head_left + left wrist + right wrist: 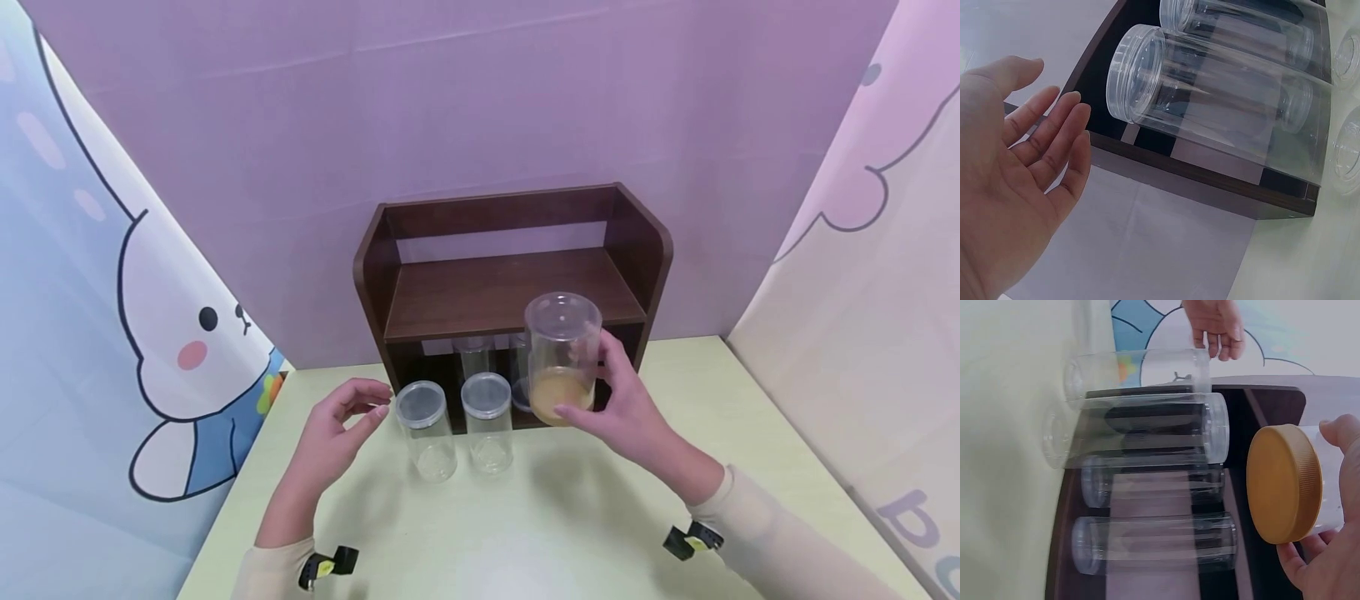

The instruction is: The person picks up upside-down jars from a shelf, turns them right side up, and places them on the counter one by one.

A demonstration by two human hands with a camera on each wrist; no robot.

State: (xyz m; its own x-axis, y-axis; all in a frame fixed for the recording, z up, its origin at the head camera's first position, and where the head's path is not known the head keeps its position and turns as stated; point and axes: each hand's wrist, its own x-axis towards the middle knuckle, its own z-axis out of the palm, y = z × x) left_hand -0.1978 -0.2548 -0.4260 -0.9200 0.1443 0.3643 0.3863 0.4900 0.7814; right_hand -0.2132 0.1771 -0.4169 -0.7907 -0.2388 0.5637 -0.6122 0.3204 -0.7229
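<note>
A clear plastic jar with an orange screw lid is gripped from its right side by my right hand. It is raised in front of the shelf, its lid end facing down. My left hand holds nothing, its fingers loosely bent, just left of two capped clear jars. These two, a left jar and a right jar, stand upright on the table in front of the shelf. Two more clear jars stand in the lower compartment, one partly hidden and one behind the held jar.
A dark brown two-level shelf stands at the back of the pale table, against a purple backdrop. Its upper board is bare. Printed cloths flank the table on the left and right.
</note>
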